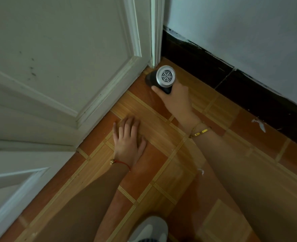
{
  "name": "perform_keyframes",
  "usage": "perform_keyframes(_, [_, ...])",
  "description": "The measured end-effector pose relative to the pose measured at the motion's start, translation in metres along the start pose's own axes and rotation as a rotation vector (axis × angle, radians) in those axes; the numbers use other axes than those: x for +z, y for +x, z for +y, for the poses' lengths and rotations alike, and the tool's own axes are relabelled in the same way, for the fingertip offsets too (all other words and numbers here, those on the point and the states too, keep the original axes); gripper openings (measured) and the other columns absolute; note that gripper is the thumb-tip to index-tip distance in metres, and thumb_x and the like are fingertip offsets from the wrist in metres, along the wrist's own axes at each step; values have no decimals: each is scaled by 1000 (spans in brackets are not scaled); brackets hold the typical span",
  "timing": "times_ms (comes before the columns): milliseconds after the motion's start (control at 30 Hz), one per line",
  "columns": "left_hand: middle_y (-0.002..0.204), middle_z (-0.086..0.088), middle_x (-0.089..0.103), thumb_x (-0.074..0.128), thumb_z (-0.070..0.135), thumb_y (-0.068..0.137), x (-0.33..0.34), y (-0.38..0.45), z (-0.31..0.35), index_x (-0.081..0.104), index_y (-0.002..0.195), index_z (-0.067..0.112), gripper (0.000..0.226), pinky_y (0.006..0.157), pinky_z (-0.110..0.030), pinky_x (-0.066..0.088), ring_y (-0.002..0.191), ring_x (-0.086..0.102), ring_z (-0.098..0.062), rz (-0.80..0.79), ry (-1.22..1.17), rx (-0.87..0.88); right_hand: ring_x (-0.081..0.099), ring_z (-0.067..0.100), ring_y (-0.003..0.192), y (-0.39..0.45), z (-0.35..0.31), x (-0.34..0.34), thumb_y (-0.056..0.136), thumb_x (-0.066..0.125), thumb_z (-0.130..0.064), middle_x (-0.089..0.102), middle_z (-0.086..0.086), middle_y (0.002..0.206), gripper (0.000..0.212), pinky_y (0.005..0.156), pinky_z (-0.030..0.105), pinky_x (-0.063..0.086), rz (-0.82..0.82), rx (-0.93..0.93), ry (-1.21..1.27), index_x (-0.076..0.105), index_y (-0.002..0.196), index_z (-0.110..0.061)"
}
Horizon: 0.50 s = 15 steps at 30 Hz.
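My right hand (176, 100) grips the handle of a small black blower with a silver round grille (165, 76) at its rear. Its body points at the floor corner where the white door (60, 63) meets the door frame (157, 32). My left hand (128, 138) rests flat on the orange and wood-pattern floor tiles (161, 163), fingers spread, close to the door's bottom edge. A red string bracelet is on my left wrist and gold bracelets on my right wrist.
A black skirting board (214, 72) runs along the pale wall (240, 28) on the right. White paint flecks (259, 124) lie on the tiles near it. A grey and white shoe (149, 229) shows at the bottom edge.
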State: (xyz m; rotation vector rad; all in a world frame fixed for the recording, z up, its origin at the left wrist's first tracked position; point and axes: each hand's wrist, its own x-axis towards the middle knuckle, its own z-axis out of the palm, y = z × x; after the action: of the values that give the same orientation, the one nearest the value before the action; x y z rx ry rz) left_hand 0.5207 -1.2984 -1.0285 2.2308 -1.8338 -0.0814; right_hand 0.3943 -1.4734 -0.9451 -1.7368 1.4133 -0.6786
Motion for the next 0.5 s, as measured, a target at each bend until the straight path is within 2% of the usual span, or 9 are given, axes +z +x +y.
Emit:
perform_keyframes(67, [150,-8,45,54,38,96,0,0,-1,46,145,13,56,120,-61,18,146,34,-28,-1,-2,1,62,10,101,5,-3,3,82,74,-48,69,0,114,57,80,24,50,-8,-5,-4,59,127,-15])
perform_keyframes(133, [150,-8,45,55,38,95,1,0,-1,45,146,14,57,120,-61,19,146,34,-29,-1,-5,2,67,11,90,8,-5,7,81,74,-49,69,-4,102,51,75,29,56,-90,-3,25,61,120,-19])
perform_keyframes(167, [150,-8,45,55,38,95,1,0,-1,45,146,14,57,120,-61,18,146,33,-29,-1,-8,2,66,5,80,7,-5,9,81,75,-47,67,-10,92,43,69,26,56,-161,3,52,61,113,-23])
perform_keyframes(233, [151,-8,44,54,38,95,1,0,0,45,146,14,57,120,-61,18,147,32,-28,-2,-7,0,59,-9,62,6,-2,12,83,75,-40,57,-20,72,24,57,9,46,-309,-8,56,58,96,-31])
perform_keyframes(300, [151,-8,44,55,39,95,0,0,0,47,145,13,56,120,-61,18,147,33,-29,3,-6,2,55,-12,56,8,0,13,84,75,-38,53,-22,66,23,54,8,42,-332,-28,44,58,94,-28])
perform_keyframes(367, [150,-8,45,54,39,95,0,0,0,47,144,13,56,120,-61,18,146,33,-29,3,-7,9,58,-2,61,14,0,12,82,75,-46,59,-17,72,33,59,19,49,-232,-39,50,62,101,-23])
perform_keyframes(433, [150,-9,44,53,40,95,0,0,0,47,144,13,56,120,-61,18,146,33,-30,1,-3,16,66,14,72,22,1,10,78,74,-54,70,-5,90,50,65,34,58,-93,-21,20,64,111,-18])
perform_keyframes(500, [150,-9,44,52,40,95,0,0,0,47,144,12,56,120,-61,17,146,32,-30,-1,-4,16,70,22,81,27,2,5,77,73,-56,72,1,106,61,67,39,60,-23,-7,13,62,121,-15])
